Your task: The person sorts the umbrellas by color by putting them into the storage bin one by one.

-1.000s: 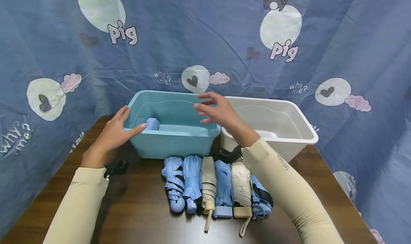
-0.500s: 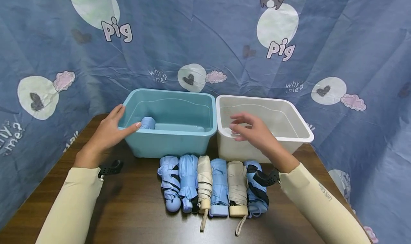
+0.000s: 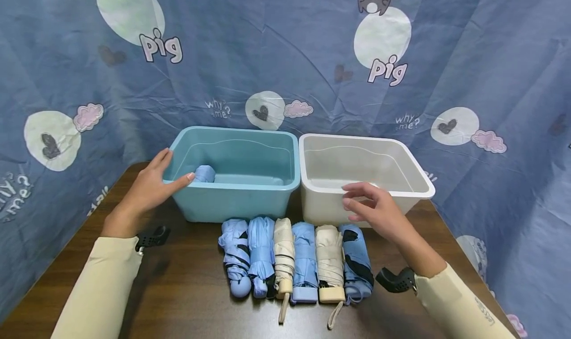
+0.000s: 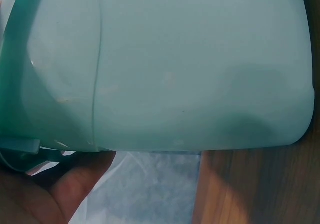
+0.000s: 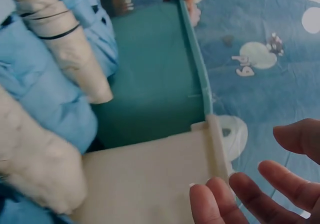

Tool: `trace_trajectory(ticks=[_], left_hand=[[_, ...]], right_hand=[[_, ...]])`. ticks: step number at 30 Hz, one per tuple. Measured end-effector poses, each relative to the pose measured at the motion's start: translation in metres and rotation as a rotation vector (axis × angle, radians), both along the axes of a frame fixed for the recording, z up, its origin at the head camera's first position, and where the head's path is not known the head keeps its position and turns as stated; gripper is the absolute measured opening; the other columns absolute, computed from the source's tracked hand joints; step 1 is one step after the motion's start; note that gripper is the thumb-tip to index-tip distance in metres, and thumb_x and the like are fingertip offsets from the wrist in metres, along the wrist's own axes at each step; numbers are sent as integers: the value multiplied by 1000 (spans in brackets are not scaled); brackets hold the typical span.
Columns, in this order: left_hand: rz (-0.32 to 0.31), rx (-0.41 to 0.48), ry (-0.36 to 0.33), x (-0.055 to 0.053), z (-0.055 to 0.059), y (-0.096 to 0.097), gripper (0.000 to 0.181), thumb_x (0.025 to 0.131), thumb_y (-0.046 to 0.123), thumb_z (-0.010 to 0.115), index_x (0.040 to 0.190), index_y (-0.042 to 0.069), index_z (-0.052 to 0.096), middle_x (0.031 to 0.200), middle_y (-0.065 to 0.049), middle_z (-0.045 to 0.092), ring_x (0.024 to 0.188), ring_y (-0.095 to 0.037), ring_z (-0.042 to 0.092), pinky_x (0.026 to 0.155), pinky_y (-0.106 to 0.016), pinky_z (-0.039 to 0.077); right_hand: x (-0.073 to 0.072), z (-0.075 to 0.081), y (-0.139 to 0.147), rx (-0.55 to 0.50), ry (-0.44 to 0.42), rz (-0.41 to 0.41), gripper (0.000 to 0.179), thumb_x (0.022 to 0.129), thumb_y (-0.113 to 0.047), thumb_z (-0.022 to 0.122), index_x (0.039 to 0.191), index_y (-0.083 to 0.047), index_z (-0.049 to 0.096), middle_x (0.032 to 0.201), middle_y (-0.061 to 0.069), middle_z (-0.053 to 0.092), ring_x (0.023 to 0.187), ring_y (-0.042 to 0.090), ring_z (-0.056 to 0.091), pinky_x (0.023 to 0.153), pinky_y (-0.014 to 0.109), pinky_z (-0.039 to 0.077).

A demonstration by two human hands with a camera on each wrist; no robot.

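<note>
My left hand rests on the left corner of a teal plastic bin, thumb along the front rim and the other fingers at its side. In the left wrist view, part of this hand lies against the bin wall. A blue rolled bundle sits inside at the left, mostly hidden by the front wall. My right hand hovers at the front of a white bin, fingers loosely bent around nothing. Below lies a row of folded umbrellas, among them a beige one and a blue one.
Several umbrellas lie side by side before the bins, including a ball-handled blue one and a slim beige one with a wrist strap. Both bins stand side by side on the brown wooden table. A blue printed cloth hangs behind.
My right hand has moved from above the teal bin's right end to the right and down, in front of the white bin. The left hand stays at the teal bin's corner.
</note>
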State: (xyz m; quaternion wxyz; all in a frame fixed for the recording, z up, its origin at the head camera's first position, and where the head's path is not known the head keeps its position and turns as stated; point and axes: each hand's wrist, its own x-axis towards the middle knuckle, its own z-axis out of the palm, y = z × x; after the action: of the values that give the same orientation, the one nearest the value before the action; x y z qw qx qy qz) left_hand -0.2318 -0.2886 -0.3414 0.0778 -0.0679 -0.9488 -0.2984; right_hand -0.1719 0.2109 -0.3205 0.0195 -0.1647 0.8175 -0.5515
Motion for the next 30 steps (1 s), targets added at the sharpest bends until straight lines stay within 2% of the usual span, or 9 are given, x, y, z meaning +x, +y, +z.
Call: trace_trajectory(ticks=[5,7,12,15,19,24,30], left_hand=[[-5,7,-13,-1,-4,1,99,89,58,56,154,3,6,162,-14,-1,144,-45,8,105,-68,19],[-5,6,-4,-1,-4,0,98,89,57,57,154,3,6,161,-14,0,143,-46,9,105,-68,19],[-8,5,17,-3,-1,-2,97,90,55,58,154,2,8,161,-16,2,142,-48,10,105,-69,19],[-8,12,18,-5,-1,-2,97,89,55,58,154,2,8,161,-15,2,143,-47,11,106,-68,18],[-4,15,28,-6,0,-2,97,89,54,59,154,2,9,161,-15,3,143,-47,11,106,-68,19],[6,16,27,-6,1,-3,97,89,55,59,154,3,8,161,-15,3,143,-46,11,106,-68,19],[10,27,-4,-4,1,-1,99,88,56,58,154,4,7,162,-13,2,143,-45,10,106,-67,19]], right_hand=[[15,-21,13,47,9,-13,39,94,-16,64,127,3,56,121,26,58,95,29,67,72,35,58],[18,-29,16,58,-4,-30,40,94,-17,64,127,3,56,121,26,58,96,30,66,72,35,58],[21,-45,21,88,-33,-74,39,94,-16,64,127,3,56,120,26,59,100,37,64,77,37,56],[24,-54,25,156,-12,-115,37,92,-16,66,125,1,59,118,25,61,100,34,65,80,36,55],[24,-64,29,236,-16,-169,37,91,-19,68,124,-3,60,117,23,63,97,31,64,76,33,52],[23,-75,31,281,-64,-210,42,90,-21,69,128,-6,58,118,24,61,98,34,65,73,36,53],[33,-90,32,358,-89,-235,47,89,-24,71,131,-11,57,119,23,60,99,35,65,71,41,55]])
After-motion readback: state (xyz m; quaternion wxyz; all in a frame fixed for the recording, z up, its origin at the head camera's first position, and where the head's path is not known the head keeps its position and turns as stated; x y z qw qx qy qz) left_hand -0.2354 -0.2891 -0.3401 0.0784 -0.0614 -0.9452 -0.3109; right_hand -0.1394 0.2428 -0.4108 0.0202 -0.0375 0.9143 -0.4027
